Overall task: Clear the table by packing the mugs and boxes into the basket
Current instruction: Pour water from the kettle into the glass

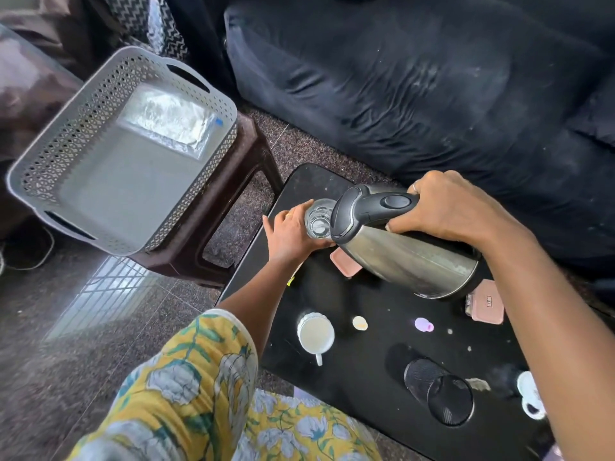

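Observation:
On the black table [366, 377], my left hand [291, 232] grips a clear glass [317, 221] at the far left corner. My right hand [446, 207] holds the handle of a steel kettle [406, 254], tilted with its spout at the glass. A white mug [316, 334] stands near the table's front left. A second white mug [530, 394] shows at the right, partly hidden by my arm. Two pink boxes lie on the table: one box [346, 264] under the kettle, the other pink box [489, 306] to its right. The grey basket [83, 134] sits on a brown stool [233, 207] and holds a foil packet [169, 119].
A black mesh cup [439, 390] lies on its side near the table's front. Small lids, a cream lid [360, 322] and a purple lid [423, 324], lie mid-table. A dark sofa [432, 78] runs behind the table. A carpet [246, 197] lies between stool and table.

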